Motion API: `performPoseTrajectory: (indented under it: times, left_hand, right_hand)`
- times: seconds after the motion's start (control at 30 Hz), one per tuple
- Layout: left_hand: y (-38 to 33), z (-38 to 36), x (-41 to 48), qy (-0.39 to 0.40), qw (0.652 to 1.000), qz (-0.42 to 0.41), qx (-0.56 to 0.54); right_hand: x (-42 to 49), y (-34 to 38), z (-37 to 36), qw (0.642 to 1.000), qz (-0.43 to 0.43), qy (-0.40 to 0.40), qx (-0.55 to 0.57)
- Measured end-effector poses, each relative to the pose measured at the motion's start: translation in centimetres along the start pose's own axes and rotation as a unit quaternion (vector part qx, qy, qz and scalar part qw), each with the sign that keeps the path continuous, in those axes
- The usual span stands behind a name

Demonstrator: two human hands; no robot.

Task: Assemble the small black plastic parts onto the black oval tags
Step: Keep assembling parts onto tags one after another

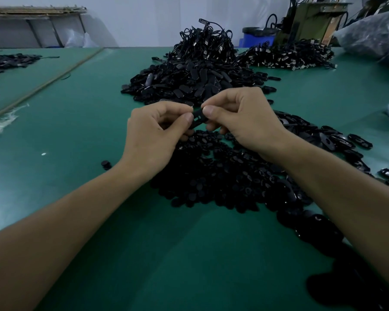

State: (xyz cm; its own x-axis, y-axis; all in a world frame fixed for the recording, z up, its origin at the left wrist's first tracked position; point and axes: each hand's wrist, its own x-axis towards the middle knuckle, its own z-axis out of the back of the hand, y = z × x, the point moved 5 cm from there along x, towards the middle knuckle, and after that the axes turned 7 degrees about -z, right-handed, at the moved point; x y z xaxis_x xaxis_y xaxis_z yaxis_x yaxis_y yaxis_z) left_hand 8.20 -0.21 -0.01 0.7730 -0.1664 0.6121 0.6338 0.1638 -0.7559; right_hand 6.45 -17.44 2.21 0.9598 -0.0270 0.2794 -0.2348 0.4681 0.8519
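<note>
The left hand (153,133) and right hand (240,117) each pinch one end of a black oval tag (198,117) between thumb and curled fingers, holding it above the pile of small black parts (211,171) on the green desk (76,122). Whether a part is seated yet is unclear. Keep the slotted face up and press squarely, supporting from beneath. Both forearms angle inward, wrists raised.

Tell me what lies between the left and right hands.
In the head view, one black oval tag spans the gap, pinched by the left hand and the right hand.
</note>
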Motion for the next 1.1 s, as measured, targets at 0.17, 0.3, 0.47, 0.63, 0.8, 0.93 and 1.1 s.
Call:
performPoseTrajectory:
  times: [0.17,0.3,0.47,0.63,0.8,0.93,1.1]
  left_hand:
    - [0.2,-0.3,-0.1,0.008,0.999,0.013,-0.032]
    - [0.6,-0.2,-0.1,0.004,0.998,0.033,-0.062]
    - [0.9,-0.2,0.0,0.002,0.993,0.056,-0.107]
    - [0.9,-0.1,-0.1,-0.016,0.993,0.047,-0.108]
    - [0.7,0.1,0.1,-0.058,0.986,0.062,-0.143]
    - [0.4,-0.3,0.0,-0.030,0.989,0.053,-0.137]
    - [0.8,-0.4,-0.1,-0.012,0.989,0.067,-0.128]
  right_hand:
    - [-0.2,-0.2,-0.2,0.999,-0.015,0.024,-0.018]
    - [-0.3,-0.2,-0.6,0.998,-0.035,0.047,0.035]
    - [-0.2,-0.2,-0.7,0.993,-0.044,0.062,0.094]
    - [-0.1,-0.5,-0.6,0.998,-0.033,0.042,0.036]
    - [-0.2,-0.4,-0.9,0.988,-0.072,0.056,0.125]
    - [-0.3,-0.3,-1.4,0.962,-0.101,0.091,0.238]
    - [-0.3,0.0,-0.9,0.998,-0.036,0.054,0.005]
